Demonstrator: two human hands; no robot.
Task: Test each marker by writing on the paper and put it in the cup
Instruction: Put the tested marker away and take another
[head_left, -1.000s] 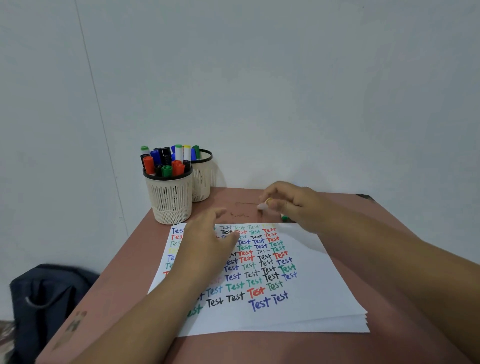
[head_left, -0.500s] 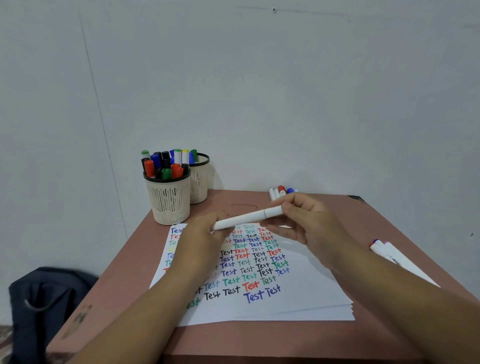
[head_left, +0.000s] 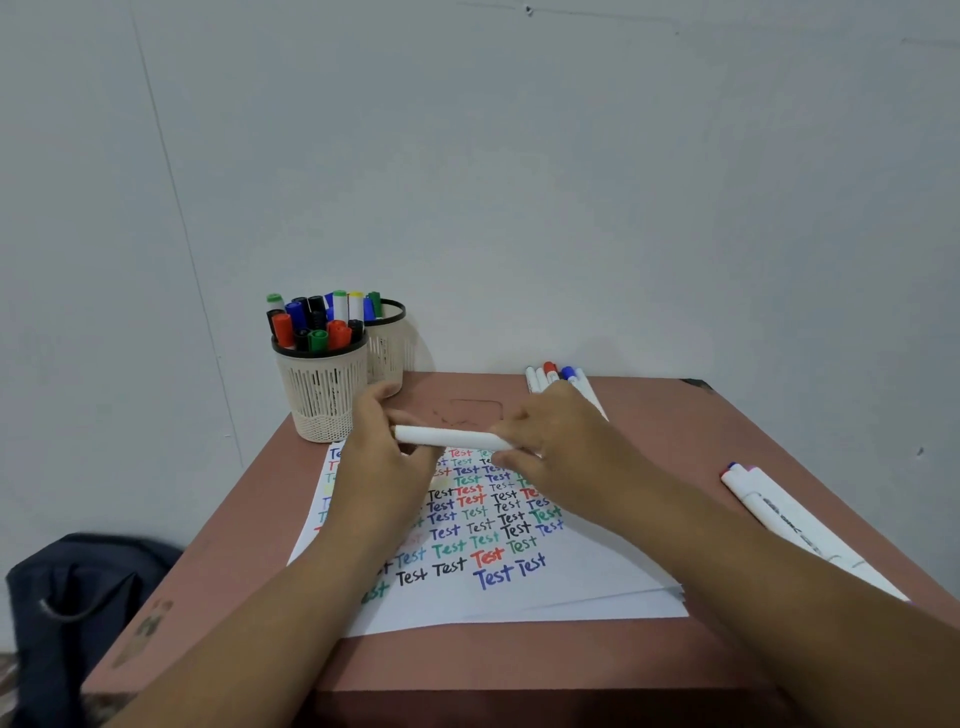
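We are holding a white marker level above the paper, our left hand curling its grip round one end and our right hand pinching the other. Both forearms are reaching in from the lower edge over the worktop. The marker's ends are hiding inside our fingers, so we cannot tell its colour. The nearer cup, crowded with markers, is standing just beyond our left hand.
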